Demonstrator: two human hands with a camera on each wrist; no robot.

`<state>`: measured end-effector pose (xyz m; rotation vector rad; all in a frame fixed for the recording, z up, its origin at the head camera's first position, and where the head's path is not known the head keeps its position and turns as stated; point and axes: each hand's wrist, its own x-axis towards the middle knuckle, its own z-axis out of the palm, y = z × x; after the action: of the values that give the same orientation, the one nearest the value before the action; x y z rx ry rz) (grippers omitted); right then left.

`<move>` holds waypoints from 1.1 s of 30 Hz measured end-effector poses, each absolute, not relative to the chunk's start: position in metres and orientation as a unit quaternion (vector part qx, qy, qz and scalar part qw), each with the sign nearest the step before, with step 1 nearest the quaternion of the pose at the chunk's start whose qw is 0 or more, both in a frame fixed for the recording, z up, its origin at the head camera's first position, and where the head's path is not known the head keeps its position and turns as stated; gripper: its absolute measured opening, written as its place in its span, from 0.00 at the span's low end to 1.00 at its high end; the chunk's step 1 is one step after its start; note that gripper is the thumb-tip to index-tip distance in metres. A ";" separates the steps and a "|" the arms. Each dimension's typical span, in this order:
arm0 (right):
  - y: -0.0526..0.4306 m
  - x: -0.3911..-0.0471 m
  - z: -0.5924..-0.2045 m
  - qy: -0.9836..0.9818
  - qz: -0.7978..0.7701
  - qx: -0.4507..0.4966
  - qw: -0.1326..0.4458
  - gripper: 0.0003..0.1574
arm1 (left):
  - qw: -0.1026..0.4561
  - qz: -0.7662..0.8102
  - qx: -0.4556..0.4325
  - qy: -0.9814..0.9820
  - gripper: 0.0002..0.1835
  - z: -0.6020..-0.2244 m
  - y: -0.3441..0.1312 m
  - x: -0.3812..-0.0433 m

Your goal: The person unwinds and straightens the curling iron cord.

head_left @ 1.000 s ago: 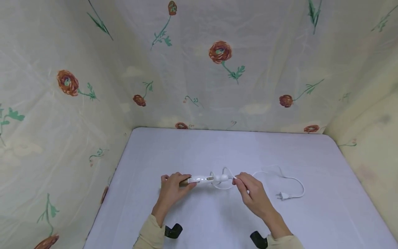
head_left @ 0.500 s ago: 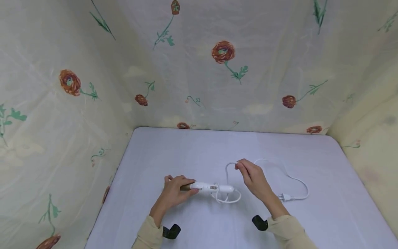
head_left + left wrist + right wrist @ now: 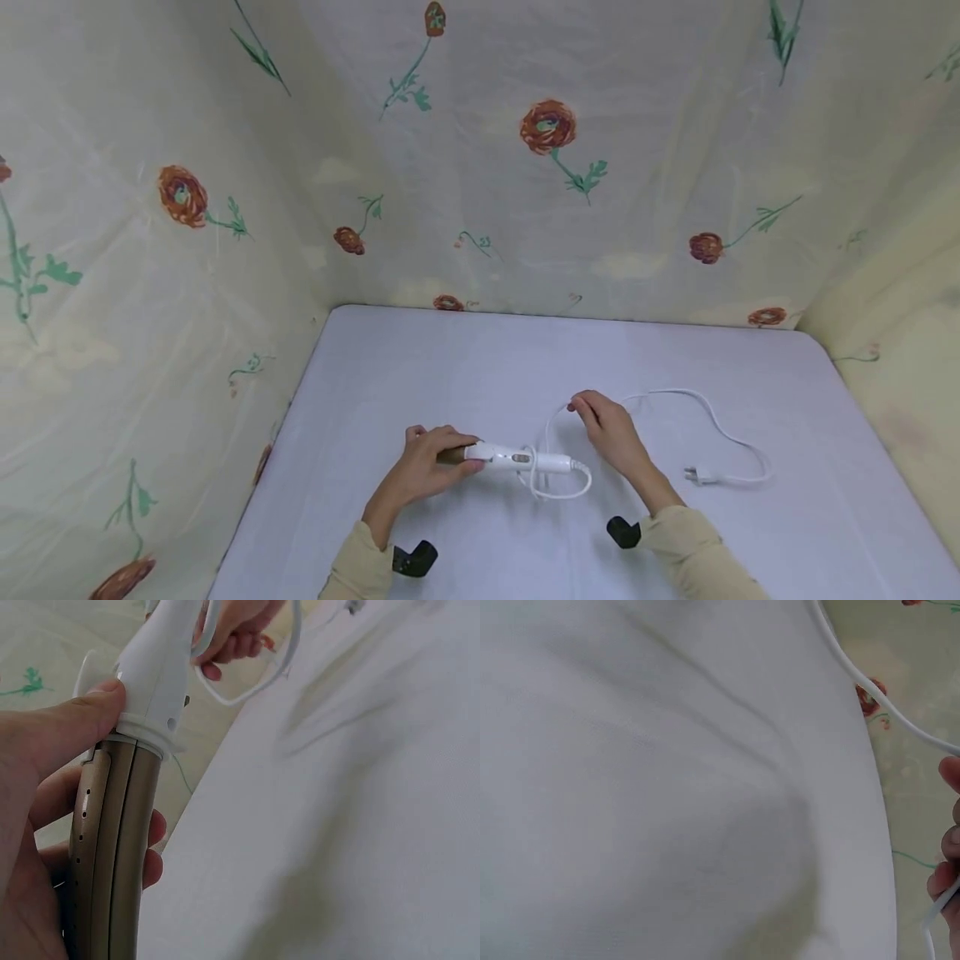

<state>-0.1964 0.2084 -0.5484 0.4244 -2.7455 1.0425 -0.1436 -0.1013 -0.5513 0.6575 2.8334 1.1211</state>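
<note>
My left hand point(image 3: 427, 471) grips a curling iron point(image 3: 501, 457) by its gold-brown barrel point(image 3: 124, 847), with the white handle pointing right. In the left wrist view the thumb point(image 3: 94, 712) presses the white part just above the barrel. A white cord point(image 3: 562, 497) loops around the handle's end. My right hand point(image 3: 617, 435), up and right of the handle, pinches the cord between thumb and fingers. Only the fingertips point(image 3: 949, 840) of that hand show in the right wrist view, with cord point(image 3: 881, 701) running off from them.
The rest of the cord curves to the right across the white table point(image 3: 420, 358) and ends in a two-pin plug point(image 3: 703, 476). Flower-patterned cloth point(image 3: 600, 233) hangs behind and at both sides. A black wrist camera mount point(image 3: 415, 559) sits by the left sleeve.
My right hand has moved up and away from the handle's end, drawing the cord along. The curling iron has shifted slightly down and right, and the plug has slid right.
</note>
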 end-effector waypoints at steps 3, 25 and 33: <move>0.208 -0.194 -0.558 -0.926 0.337 0.148 0.085 0.09 | 0.011 0.362 0.208 0.908 0.23 -0.550 -0.100 -0.142; 0.192 -0.148 -0.592 -0.904 0.358 0.235 0.006 0.12 | -0.061 0.364 0.144 0.918 0.23 -0.552 -0.086 -0.145; 0.182 -0.128 -0.595 -0.892 0.315 0.312 0.090 0.25 | -0.089 0.348 0.117 0.926 0.22 -0.553 -0.081 -0.147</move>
<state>-0.1284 0.1816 -0.5954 0.9279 -2.6515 0.9377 -0.1467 -0.0810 -0.5526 0.3889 3.0862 1.1609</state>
